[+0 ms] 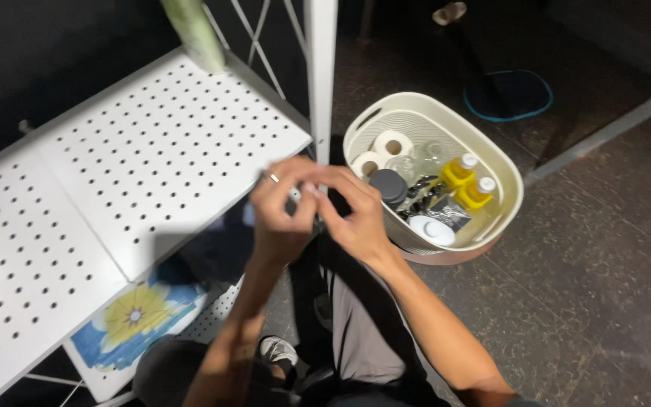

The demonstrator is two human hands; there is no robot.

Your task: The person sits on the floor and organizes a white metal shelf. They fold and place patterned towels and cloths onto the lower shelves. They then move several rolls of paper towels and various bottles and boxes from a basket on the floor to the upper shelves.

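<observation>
My left hand and my right hand meet in front of me, fingertips touching around something small that I cannot make out. A ring sits on a finger of my left hand. Both hands hover beside the front corner of a white perforated metal shelf and its upright post. Just right of my right hand stands a cream plastic basket holding two toilet rolls, two yellow bottles, a dark round lid and a white round lid.
A pale green cylinder stands at the shelf's back edge. A lower shelf carries a blue sheet with a yellow flower. A dark stand with a blue-rimmed base sits behind the basket. My knees and a shoe are below.
</observation>
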